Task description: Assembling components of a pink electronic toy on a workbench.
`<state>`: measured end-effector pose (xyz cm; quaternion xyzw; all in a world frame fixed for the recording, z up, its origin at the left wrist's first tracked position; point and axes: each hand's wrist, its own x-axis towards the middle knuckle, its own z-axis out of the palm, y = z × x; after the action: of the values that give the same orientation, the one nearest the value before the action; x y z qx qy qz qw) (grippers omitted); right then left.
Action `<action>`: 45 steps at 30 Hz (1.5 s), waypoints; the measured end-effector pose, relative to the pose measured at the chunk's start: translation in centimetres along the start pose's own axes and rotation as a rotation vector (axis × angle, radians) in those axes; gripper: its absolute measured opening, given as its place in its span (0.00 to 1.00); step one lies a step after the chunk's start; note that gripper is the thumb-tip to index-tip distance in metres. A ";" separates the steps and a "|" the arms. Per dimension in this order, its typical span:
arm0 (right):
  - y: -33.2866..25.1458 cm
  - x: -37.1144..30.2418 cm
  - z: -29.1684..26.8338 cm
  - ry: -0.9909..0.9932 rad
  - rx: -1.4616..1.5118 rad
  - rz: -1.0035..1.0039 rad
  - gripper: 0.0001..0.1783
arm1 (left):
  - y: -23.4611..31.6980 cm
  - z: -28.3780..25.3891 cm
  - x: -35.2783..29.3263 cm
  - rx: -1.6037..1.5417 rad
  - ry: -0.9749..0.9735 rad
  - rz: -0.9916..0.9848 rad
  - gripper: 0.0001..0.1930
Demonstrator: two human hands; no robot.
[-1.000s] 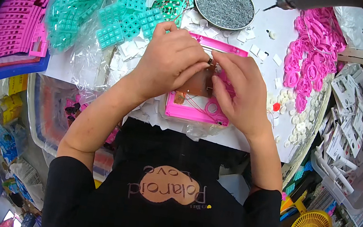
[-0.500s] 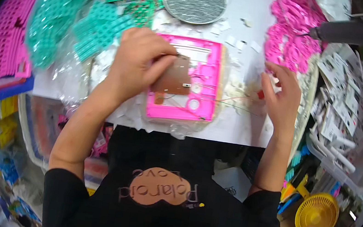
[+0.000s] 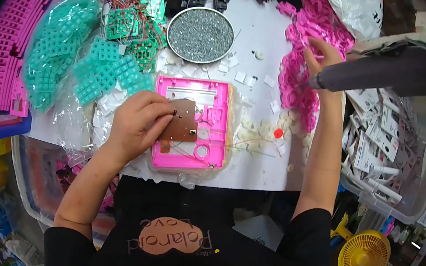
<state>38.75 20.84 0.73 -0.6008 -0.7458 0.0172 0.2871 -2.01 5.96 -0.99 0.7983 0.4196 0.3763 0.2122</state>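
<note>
My left hand pinches the left edge of a brown circuit board, which is tilted over a pink plastic housing. The housing lies face down on a padded, film-wrapped block, and thin wires run from it to the right. My right hand is raised over a pile of pink plastic parts, thumb and fingers apart. A dark electric screwdriver hangs in front of its wrist and partly covers it. Near the wire ends rests a small red round piece.
A round dish of small screws stands beyond the housing. Teal keypads in clear bags and green circuit boards with wires lie left. White round pieces are scattered right of the housing. A clear bin holds white parts at the right.
My right hand has moved up and away from the wires to the pink pile; the red piece now lies on the table. My left hand still holds the board. The view has shifted.
</note>
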 end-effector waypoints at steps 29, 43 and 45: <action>-20.8 -4.2 1.6 -0.999 0.863 -0.346 0.24 | -1.2 0.9 1.3 -0.672 0.193 -0.605 0.08; -21.1 -12.4 0.5 -0.380 0.303 -0.252 0.35 | -1.8 0.3 1.1 -0.580 0.021 -0.469 0.08; -20.8 -13.4 1.2 -0.315 0.356 -0.269 0.30 | -1.3 -1.1 2.4 -0.341 -0.106 -0.236 0.06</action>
<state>21.33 3.36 1.98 -0.4263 -0.8397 0.2028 0.2685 -2.65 8.69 -0.15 0.7150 0.4287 0.3719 0.4083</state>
